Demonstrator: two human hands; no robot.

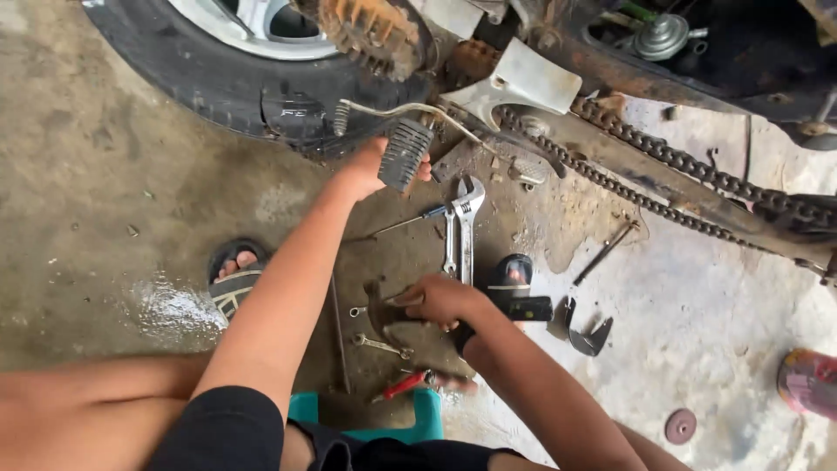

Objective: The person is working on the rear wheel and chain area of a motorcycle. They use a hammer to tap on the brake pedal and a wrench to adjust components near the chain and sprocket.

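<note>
Tyre (pixel 218 78) cut off above; right hand's (pixel 440 301) grasped object indistinct.

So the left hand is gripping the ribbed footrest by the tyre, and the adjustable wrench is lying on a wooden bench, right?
Not quite. The head view shows the left hand on the ribbed footrest by the tyre, but the adjustable wrench lies on the stained concrete floor, not on a wooden bench.

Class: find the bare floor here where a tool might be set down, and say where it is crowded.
Free: concrete left of the tire, above the sandalled foot; also the pale floor below the chain, beside the disc. Crowded: between both hands, around the wrenches, pliers and footpeg.
</note>
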